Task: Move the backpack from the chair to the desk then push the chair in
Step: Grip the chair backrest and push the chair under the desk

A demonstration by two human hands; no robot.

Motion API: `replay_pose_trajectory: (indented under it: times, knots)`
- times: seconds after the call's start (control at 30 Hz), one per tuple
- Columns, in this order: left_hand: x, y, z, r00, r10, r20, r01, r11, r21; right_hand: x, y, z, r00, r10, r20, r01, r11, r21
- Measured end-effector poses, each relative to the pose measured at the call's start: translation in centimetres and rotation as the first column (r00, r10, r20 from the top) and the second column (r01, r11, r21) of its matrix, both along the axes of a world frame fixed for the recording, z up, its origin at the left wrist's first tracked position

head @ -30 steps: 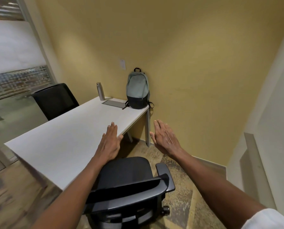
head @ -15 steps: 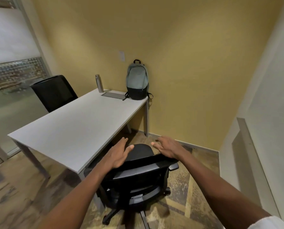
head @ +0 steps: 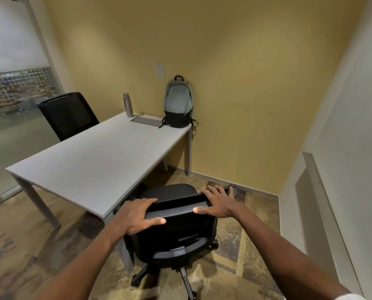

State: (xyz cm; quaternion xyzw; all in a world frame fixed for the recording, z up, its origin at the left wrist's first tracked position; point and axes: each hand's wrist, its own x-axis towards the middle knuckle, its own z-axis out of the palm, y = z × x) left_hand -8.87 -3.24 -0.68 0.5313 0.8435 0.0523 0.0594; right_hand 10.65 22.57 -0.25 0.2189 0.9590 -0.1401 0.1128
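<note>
The backpack is already stood upright on the far right corner of the desk, leaning at the yellow wall, with a metal bottle and a flat grey pad just beside it. What is left, by the look of things, is the chair, which is not yet tucked in: its seat is only partly under the near edge of the desk.

The top of the chair's backrest is held at both ends. The left hand is laid over the left end, fingers spread across the top and thumb along the near face; the right hand is set on the right end in the same way, fingers spread over the rim and thumb pointing inward. Neither grip is pressed together; both are open, flat holds over the rail.

For a clean push, even force should be given through both palms, so that the chair rolls straight on its casters and is not swung sideways. The seat should be lined up with the gap between the desk legs first, since the near leg stands close to the chair's left side and could be struck by the base. A slow, level push is advised, stopped before the backrest is knocked against the desk edge.
</note>
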Motion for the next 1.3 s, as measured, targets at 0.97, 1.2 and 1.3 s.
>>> replay_pose_trajectory:
  times: [0.97, 1.2, 1.3]
  knots:
    - [-7.0, 15.8, -0.6, 0.972, 0.203, -0.118, -0.192, 0.977, 0.094, -12.1, 18.1, -1.3, 0.990, 0.069, -0.119, -0.073, 0.997, -0.031]
    - [-8.9, 22.2, -0.6, 0.946, 0.301, -0.118, -0.290, 0.952, 0.101, -16.2, 24.8, -1.3, 0.986, 0.130, -0.101, -0.130, 0.991, 0.002]
    - [-9.7, 25.0, -0.7, 0.935, 0.332, -0.128, -0.318, 0.941, 0.113, -17.7, 27.4, -1.0, 0.986, 0.146, -0.081, -0.145, 0.989, 0.020]
